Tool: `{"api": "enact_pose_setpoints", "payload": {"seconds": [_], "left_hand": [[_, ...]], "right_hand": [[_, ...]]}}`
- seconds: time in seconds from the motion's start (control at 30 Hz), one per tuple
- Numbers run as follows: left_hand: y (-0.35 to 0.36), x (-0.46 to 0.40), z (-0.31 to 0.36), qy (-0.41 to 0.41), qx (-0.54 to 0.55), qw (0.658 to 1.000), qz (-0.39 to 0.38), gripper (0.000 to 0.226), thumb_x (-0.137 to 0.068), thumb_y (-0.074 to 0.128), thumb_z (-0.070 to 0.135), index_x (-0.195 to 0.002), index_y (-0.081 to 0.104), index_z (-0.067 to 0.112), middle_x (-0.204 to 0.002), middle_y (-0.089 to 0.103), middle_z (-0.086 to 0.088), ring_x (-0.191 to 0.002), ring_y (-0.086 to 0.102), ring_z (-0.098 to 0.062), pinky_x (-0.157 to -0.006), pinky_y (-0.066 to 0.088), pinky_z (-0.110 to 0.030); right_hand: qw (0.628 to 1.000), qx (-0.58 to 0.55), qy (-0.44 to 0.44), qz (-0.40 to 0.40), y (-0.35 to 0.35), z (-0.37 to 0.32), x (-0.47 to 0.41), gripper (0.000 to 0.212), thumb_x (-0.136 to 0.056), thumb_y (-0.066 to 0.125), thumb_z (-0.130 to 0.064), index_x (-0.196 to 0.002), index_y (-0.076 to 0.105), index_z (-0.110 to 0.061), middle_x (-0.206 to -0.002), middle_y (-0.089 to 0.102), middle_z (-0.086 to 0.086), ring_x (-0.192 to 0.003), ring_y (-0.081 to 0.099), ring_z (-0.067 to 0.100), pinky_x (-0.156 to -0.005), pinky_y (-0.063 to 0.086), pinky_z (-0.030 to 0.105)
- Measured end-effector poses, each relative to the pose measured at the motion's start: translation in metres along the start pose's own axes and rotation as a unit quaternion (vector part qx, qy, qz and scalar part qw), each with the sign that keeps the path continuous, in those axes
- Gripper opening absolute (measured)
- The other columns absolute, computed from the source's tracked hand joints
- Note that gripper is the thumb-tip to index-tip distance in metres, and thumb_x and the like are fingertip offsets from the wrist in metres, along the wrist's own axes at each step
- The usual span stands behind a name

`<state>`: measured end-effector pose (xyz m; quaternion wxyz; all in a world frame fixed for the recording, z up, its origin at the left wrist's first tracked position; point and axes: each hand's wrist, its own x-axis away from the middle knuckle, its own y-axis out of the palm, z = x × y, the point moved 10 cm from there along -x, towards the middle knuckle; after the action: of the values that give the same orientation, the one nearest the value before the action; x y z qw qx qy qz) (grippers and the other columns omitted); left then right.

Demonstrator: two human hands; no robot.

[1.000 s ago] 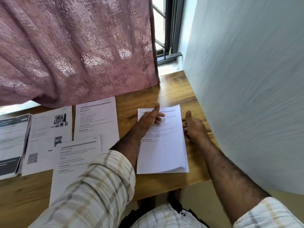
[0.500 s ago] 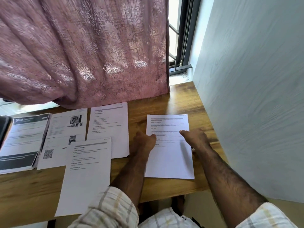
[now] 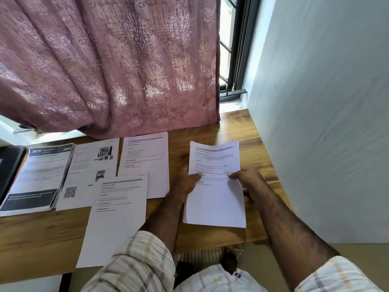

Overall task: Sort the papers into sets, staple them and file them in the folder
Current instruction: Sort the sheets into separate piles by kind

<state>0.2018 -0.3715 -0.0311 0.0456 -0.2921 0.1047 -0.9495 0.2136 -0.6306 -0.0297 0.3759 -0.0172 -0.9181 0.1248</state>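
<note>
A thin set of white printed sheets (image 3: 214,199) is lifted a little off the wooden desk (image 3: 37,234) at the right. My left hand (image 3: 186,182) grips its left edge, thumb on top of the page. My right hand (image 3: 247,180) pinches its right edge, thumb on top, fingers underneath. Further left lie other papers: a text sheet (image 3: 114,218) hanging over the front edge, a small stack (image 3: 147,161) behind it, a page with photos and a QR code (image 3: 88,171), and a stack topped by a dark-banded page (image 3: 35,178).
A dark folder (image 3: 8,165) lies at the far left edge. A pink curtain (image 3: 109,64) hangs down to the back of the desk. A white wall (image 3: 326,123) runs close along the right side. The window frame (image 3: 237,60) stands in the far corner.
Both hands went from pressing and squaring the set on the desk to gripping its two side edges and lifting it. The view has tilted down and right.
</note>
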Motion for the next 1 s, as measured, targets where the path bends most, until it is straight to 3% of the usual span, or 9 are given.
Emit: {"api": "enact_pose_setpoints", "payload": {"seconds": [0.07,0.17,0.33,0.5,0.57,0.67,0.77,0.87,1.0], "left_hand": [[-0.008,0.006,0.006,0.025,0.031,0.999,-0.004,0.032,-0.093,0.078,0.035,-0.121,0.063,0.036,-0.113,0.077,0.004,-0.091,0.079,-0.023,-0.078,0.067,-0.047],[-0.024,0.02,0.026,0.084,0.103,0.991,-0.019,0.032,-0.096,0.077,0.023,-0.126,0.065,0.029,-0.115,0.077,0.0,-0.095,0.079,-0.024,-0.075,0.066,-0.04],[-0.036,0.028,0.05,0.105,0.24,0.959,-0.111,0.055,-0.084,0.078,-0.001,-0.136,0.064,0.005,-0.129,0.071,-0.023,-0.116,0.069,-0.045,-0.093,0.059,-0.056],[-0.053,0.035,0.093,0.173,0.16,0.966,-0.103,0.05,-0.085,0.083,0.002,-0.132,0.067,0.0,-0.127,0.073,-0.019,-0.12,0.069,-0.039,-0.105,0.054,-0.056],[-0.063,0.034,0.101,0.187,0.151,0.968,-0.079,0.035,-0.089,0.08,0.003,-0.123,0.072,0.004,-0.121,0.076,-0.016,-0.114,0.072,-0.034,-0.105,0.055,-0.056],[-0.083,0.031,0.097,0.162,0.271,0.947,-0.057,0.033,-0.082,0.084,0.002,-0.114,0.075,0.006,-0.116,0.076,-0.019,-0.106,0.072,-0.037,-0.101,0.055,-0.061],[-0.097,0.022,0.079,0.108,0.411,0.904,-0.036,0.043,-0.084,0.082,0.005,-0.125,0.069,0.006,-0.122,0.073,-0.023,-0.103,0.07,-0.041,-0.094,0.057,-0.058],[-0.104,0.018,0.065,0.074,0.496,0.865,-0.005,0.044,-0.091,0.074,0.005,-0.134,0.065,0.008,-0.129,0.071,-0.023,-0.1,0.074,-0.035,-0.091,0.06,-0.054],[-0.089,0.027,0.063,0.061,0.499,0.864,-0.017,0.035,-0.098,0.067,0.004,-0.132,0.063,0.008,-0.12,0.075,-0.021,-0.096,0.077,-0.032,-0.079,0.064,-0.049]], "right_hand": [[0.998,-0.045,-0.015,-0.032,0.003,-0.006,0.007,0.036,-0.08,0.085,-0.014,-0.114,0.073,-0.01,-0.112,0.077,0.004,-0.106,0.069,0.029,-0.096,0.055,0.048],[0.984,-0.123,-0.037,-0.12,0.013,-0.019,0.023,0.051,-0.073,0.09,-0.016,-0.121,0.072,-0.01,-0.116,0.078,0.011,-0.108,0.073,0.038,-0.096,0.058,0.056],[0.958,-0.12,-0.158,-0.206,0.032,-0.063,0.053,0.046,-0.085,0.082,-0.009,-0.129,0.069,-0.008,-0.123,0.075,0.014,-0.113,0.071,0.039,-0.1,0.057,0.056],[0.936,-0.131,-0.269,-0.187,0.034,-0.107,0.076,0.045,-0.084,0.084,-0.017,-0.125,0.071,-0.004,-0.122,0.074,0.019,-0.108,0.072,0.039,-0.086,0.061,0.05],[0.935,-0.156,-0.26,-0.181,0.03,-0.107,0.073,0.039,-0.086,0.083,-0.009,-0.123,0.073,-0.001,-0.122,0.074,0.02,-0.111,0.071,0.041,-0.088,0.06,0.047],[0.945,-0.154,-0.224,-0.184,0.029,-0.097,0.069,0.036,-0.084,0.082,-0.008,-0.119,0.076,-0.002,-0.122,0.075,0.02,-0.111,0.069,0.042,-0.088,0.06,0.046],[0.947,-0.19,-0.168,-0.196,0.036,-0.083,0.069,0.045,-0.082,0.082,-0.009,-0.126,0.071,-0.003,-0.125,0.071,0.019,-0.106,0.069,0.037,-0.093,0.06,0.05],[0.913,-0.297,-0.155,-0.235,0.054,-0.085,0.081,0.044,-0.088,0.075,-0.012,-0.131,0.066,-0.008,-0.12,0.072,0.014,-0.105,0.071,0.03,-0.102,0.056,0.053],[0.919,-0.287,-0.177,-0.206,0.082,-0.094,0.085,0.051,-0.088,0.08,-0.01,-0.136,0.063,-0.011,-0.126,0.073,0.013,-0.112,0.07,0.037,-0.091,0.059,0.054]]}}
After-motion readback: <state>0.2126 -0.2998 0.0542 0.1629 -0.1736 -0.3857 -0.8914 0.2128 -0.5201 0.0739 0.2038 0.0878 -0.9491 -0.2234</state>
